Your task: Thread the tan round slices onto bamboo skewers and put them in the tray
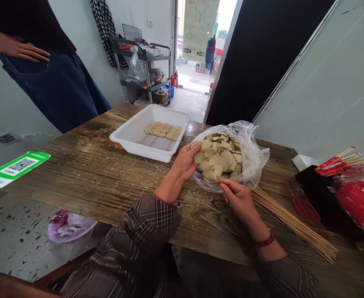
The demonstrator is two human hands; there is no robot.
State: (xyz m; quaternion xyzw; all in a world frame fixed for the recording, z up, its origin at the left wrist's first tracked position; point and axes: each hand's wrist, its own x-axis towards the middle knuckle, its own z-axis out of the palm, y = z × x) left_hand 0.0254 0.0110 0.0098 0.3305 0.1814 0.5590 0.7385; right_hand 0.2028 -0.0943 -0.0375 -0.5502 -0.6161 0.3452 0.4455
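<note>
Thin, round, tan food slices [227, 157] fill a clear plastic bag [255, 159] that stands open on the table. My left hand [185, 162] is at the bag's left edge, its thumb and fingers closed on the edge of a slice. Several overlapping slices run from there toward my right hand [237, 195]. That hand pinches a thin wooden skewer [218, 180] whose tip meets the nearest slice; most of its length is hidden. Left of the bag, a white plastic tray [138, 145] holds a few skewers of flat slices [161, 129].
Bamboo skewers [296, 223] lie in a bundle on the wooden table [107, 182], near red scissors [306, 209] and a black box [324, 198]. A QR-code card [17, 167] sits at the left edge. A person [45, 78] stands beyond the table, by a shelf cart [147, 70].
</note>
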